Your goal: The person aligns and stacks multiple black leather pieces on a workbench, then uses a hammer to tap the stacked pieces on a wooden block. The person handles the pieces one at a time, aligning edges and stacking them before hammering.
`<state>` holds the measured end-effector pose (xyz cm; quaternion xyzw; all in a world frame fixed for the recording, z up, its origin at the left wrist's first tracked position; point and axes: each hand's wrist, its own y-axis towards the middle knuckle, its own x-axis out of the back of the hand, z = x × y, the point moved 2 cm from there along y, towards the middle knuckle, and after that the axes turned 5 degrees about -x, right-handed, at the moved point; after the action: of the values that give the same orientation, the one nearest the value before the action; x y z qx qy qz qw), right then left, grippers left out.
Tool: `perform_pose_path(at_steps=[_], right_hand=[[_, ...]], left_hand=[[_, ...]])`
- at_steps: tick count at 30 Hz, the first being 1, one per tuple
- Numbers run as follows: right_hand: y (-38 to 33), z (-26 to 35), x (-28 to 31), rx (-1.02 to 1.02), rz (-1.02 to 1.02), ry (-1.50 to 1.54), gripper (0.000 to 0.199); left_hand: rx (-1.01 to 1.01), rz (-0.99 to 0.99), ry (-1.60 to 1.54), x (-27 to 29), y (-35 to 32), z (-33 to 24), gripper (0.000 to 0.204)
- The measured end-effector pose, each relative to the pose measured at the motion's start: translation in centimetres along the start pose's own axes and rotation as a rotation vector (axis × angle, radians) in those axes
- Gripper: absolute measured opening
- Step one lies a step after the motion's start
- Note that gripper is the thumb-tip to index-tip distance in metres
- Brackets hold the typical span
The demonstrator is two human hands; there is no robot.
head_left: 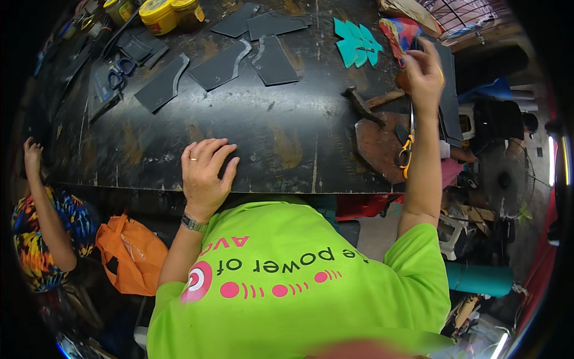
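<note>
My left hand (206, 173) lies at the near edge of the black table (239, 128), fingers extended and holding nothing. At the far right, my right hand (424, 75) is raised over the table with fingers curled. Something small and dark seems to be at its fingertips, too small to make out. Beside that hand are a multicoloured cloth (397, 35) and several turquoise cut pieces (357, 43). Below it lie a hammer (363, 106), a brown board (379, 146) and orange-handled scissors (406, 157).
Several dark cut panels (220, 64) with pale curved edges lie across the table. Blue-handled scissors (121, 72) and yellow tubs (158, 16) stand farther left. Another person's arm (51, 224) reaches the left edge, near an orange bag (130, 254). A fan (508, 179) stands at right.
</note>
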<state>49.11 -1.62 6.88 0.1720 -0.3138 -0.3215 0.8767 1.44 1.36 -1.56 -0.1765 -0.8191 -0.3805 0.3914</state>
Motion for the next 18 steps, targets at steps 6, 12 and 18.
perform_pose_path(at_steps=[6,12,18], right_hand=[[-6.9,6.4,-17.3,0.097,0.393,-0.361,0.070],[-6.1,7.0,-24.3,0.003,0.389,-0.670,0.077],[-7.6,7.0,-21.3,-0.065,0.489,-0.509,0.078]], left_hand=[[-0.004,0.000,-0.010,0.3,0.0,0.0,0.022],[0.005,-0.008,-0.049,0.3,-0.3,0.3,0.019],[-0.011,-0.006,-0.075,0.2,-0.4,0.6,0.020]])
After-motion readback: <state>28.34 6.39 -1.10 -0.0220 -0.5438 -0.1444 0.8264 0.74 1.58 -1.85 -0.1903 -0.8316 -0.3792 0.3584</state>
